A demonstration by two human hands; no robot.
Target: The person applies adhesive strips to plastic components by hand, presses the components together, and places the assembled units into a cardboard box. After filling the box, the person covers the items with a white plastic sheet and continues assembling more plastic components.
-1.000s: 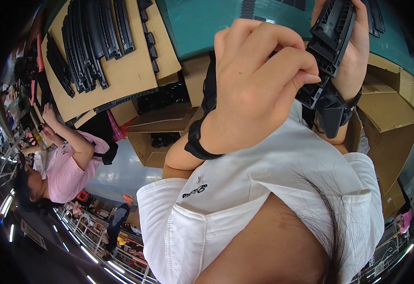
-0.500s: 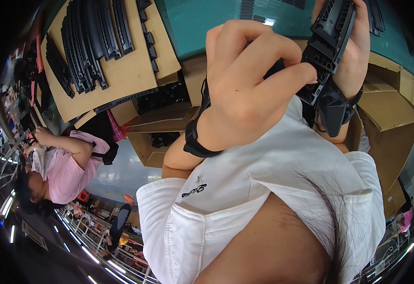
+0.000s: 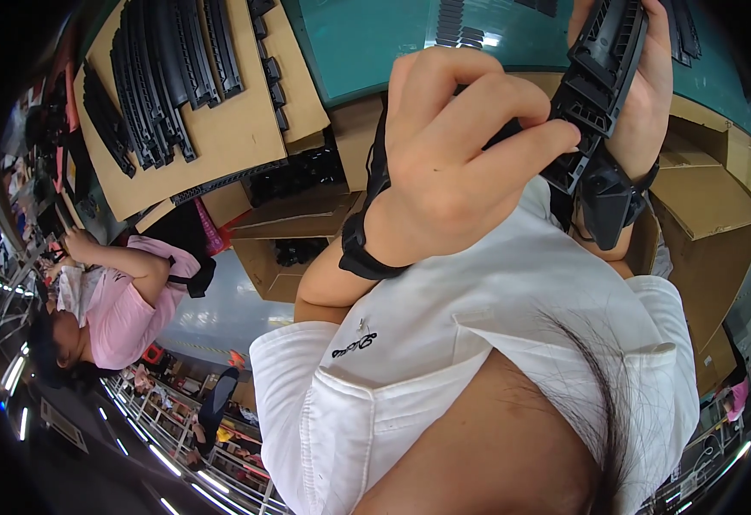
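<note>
At the upper right, my right hand (image 3: 646, 107) is wrapped round a long black plastic trim part (image 3: 603, 64) with ribs and square openings along it. My left hand (image 3: 470, 159) is in front of me, back toward the view, its fingers curled. Its fingertips press against the lower section of the same part. What lies under those fingertips is mostly hidden; something dark shows behind the hand. A black band (image 3: 367, 249) circles my left wrist, and an angular black device (image 3: 607, 206) is by my right wrist.
Several similar black strips (image 3: 156, 77) lie on a cardboard sheet (image 3: 246, 129) at the left. Behind is a green tabletop (image 3: 349, 51) with small dark pieces (image 3: 459, 30). Open cartons (image 3: 706, 197) stand at the right, another box (image 3: 276, 275) at the left, near a person in pink (image 3: 126, 300).
My left hand has shifted slightly to the right and its knuckles sit a little lower. The fingertips stay at the black part. My right hand and the part have barely moved.
</note>
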